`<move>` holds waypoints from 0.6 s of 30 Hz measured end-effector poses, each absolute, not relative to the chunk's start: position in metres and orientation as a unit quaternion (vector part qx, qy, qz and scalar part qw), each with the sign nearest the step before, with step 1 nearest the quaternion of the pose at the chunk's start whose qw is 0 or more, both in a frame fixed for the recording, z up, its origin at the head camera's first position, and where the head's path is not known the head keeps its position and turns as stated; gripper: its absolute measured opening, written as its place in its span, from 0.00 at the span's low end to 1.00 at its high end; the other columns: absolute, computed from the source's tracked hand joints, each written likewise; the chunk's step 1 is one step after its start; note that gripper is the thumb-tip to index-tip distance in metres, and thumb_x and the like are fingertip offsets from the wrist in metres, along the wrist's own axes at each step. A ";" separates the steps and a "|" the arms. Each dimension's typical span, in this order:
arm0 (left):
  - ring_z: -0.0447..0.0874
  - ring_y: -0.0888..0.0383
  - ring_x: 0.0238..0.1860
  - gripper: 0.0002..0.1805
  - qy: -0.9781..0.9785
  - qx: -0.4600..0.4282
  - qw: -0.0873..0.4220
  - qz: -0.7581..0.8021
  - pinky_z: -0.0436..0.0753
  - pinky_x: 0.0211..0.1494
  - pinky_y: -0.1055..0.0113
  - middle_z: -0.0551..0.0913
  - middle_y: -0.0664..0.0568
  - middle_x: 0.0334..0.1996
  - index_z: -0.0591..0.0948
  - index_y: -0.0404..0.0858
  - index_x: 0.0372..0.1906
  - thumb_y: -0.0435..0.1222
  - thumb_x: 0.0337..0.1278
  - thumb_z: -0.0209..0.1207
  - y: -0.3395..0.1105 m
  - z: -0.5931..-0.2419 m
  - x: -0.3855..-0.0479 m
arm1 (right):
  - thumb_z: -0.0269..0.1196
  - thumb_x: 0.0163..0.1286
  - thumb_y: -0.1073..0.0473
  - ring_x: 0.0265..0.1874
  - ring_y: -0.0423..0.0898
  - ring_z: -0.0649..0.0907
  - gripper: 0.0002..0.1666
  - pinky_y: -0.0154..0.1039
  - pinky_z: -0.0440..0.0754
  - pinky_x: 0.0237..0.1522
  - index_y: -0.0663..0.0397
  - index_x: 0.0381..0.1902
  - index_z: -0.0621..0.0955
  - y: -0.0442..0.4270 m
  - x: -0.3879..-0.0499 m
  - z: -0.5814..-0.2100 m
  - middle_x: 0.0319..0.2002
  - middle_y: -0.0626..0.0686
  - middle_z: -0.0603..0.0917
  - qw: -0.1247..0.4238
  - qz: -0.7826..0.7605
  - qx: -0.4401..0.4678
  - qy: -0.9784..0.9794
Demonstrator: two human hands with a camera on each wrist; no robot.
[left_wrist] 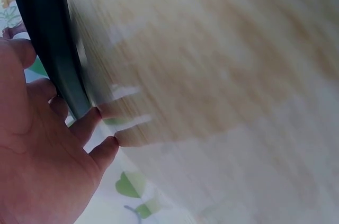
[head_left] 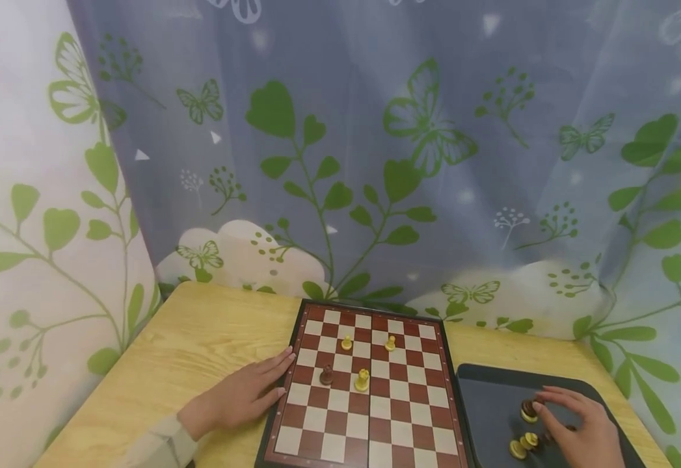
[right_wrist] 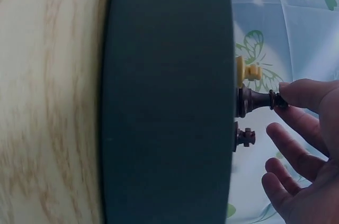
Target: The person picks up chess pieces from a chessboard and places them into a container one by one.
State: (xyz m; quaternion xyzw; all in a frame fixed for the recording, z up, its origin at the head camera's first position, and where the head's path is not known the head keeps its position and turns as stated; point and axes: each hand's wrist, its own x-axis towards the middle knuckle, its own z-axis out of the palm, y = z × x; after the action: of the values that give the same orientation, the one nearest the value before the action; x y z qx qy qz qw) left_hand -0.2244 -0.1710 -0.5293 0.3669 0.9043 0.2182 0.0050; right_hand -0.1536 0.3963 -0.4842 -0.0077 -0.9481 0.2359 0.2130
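My left hand point(head_left: 245, 394) rests with extended fingers against the left edge of the chessboard point(head_left: 399, 426); the left wrist view shows the fingertips of this hand point(left_wrist: 58, 144) at the dark board edge. On the board stand two small yellow pieces point(head_left: 347, 343) point(head_left: 389, 343), a larger yellow piece point(head_left: 362, 380) and a dark piece point(head_left: 326, 375). Over the tray point(head_left: 480, 390), my right hand point(head_left: 588, 432) pinches the top of a dark chess piece point(head_left: 529, 409). In the right wrist view, thumb and forefinger of the hand point(right_wrist: 312, 144) hold this tall dark piece point(right_wrist: 258, 99) upright by its head.
Inside the tray are yellow pieces point(head_left: 518, 448) left of my right hand. A short dark piece point(right_wrist: 245, 137) and a yellow piece point(right_wrist: 249, 72) flank the held one in the right wrist view. A patterned curtain point(head_left: 340, 162) hangs behind the wooden table point(head_left: 217, 325).
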 end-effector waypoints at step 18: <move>0.67 0.38 0.73 0.32 0.906 0.371 -0.014 0.203 0.73 0.67 0.37 0.59 0.41 0.79 0.59 0.36 0.80 0.47 0.81 0.44 -0.172 -0.529 -0.226 | 0.75 0.60 0.63 0.45 0.68 0.83 0.09 0.66 0.80 0.46 0.57 0.39 0.90 0.395 -0.163 -0.492 0.47 0.65 0.88 0.202 0.232 0.025 -0.951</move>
State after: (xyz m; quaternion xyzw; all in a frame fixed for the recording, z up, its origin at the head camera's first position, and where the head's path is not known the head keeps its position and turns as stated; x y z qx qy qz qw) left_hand -0.2256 -0.1716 -0.5294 0.3713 0.9058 0.2035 -0.0142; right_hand -0.1629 0.3948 -0.4920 0.0255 -0.9512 0.2321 0.2016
